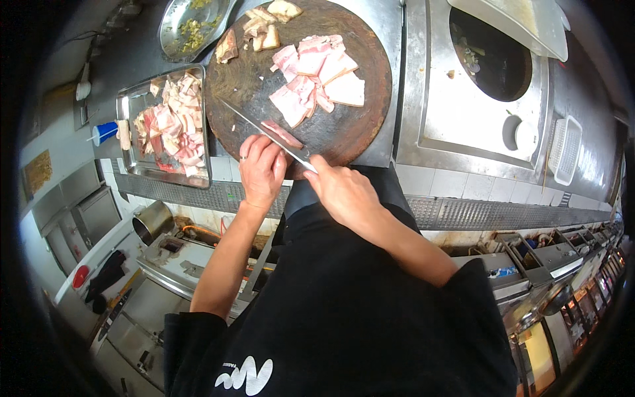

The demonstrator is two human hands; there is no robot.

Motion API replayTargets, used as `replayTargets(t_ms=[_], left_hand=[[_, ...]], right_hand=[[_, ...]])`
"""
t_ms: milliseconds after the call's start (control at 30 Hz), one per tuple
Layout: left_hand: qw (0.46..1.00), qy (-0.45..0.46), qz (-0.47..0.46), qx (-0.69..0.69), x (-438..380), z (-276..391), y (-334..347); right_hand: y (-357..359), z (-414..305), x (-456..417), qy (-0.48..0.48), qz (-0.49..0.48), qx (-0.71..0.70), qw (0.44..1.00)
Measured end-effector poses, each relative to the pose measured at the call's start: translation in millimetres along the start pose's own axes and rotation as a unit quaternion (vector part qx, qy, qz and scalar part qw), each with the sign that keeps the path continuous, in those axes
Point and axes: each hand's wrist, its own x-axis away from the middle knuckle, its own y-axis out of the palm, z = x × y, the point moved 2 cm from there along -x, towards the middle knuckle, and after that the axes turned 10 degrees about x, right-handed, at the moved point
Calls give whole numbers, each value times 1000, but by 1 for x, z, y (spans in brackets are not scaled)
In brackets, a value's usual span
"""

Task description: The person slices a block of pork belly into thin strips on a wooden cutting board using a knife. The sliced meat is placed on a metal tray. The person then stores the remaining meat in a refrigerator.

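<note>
A kitchen knife (pixel 263 127) lies slantwise over the round wooden chopping block (pixel 243 84), its tip toward the far left. My right hand (pixel 347 193) grips its handle near the block's front edge. On the near side of the blade is my left hand (pixel 260 171), fingers curled down against the block; whatever is under them is hidden. Just beyond the blade rests a thin strip of raw meat (pixel 281 134). Farther back, several flat slices of fatty pork (pixel 317 74) overlap in a pile. Browned, thick-skinned chunks of meat (pixel 266 37) sit at the block's far left edge.
Left of the block, a metal tray (pixel 163 176) holds many cut pork pieces (pixel 171 124); a blue cup (pixel 104 134) is beside it. Behind stands a metal bowl (pixel 173 52) with chopped scraps. Rightward are a steel counter with a round opening (pixel 496 69), a plastic tub (pixel 526 25) and a white basket (pixel 566 151).
</note>
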Motion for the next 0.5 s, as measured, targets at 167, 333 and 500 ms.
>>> replayTargets(t_ms=[167, 333, 500], left_hand=[[1000, 3, -5, 16, 1, -6, 5], [1000, 25, -6, 16, 5, -11, 4], [1000, 0, -11, 24, 4, -5, 1]], right_hand=[[-16, 43, 85, 46, -52, 17, 997], [-1, 25, 37, 10, -12, -10, 1000], [6, 19, 18, 1, 10, -13, 1000]])
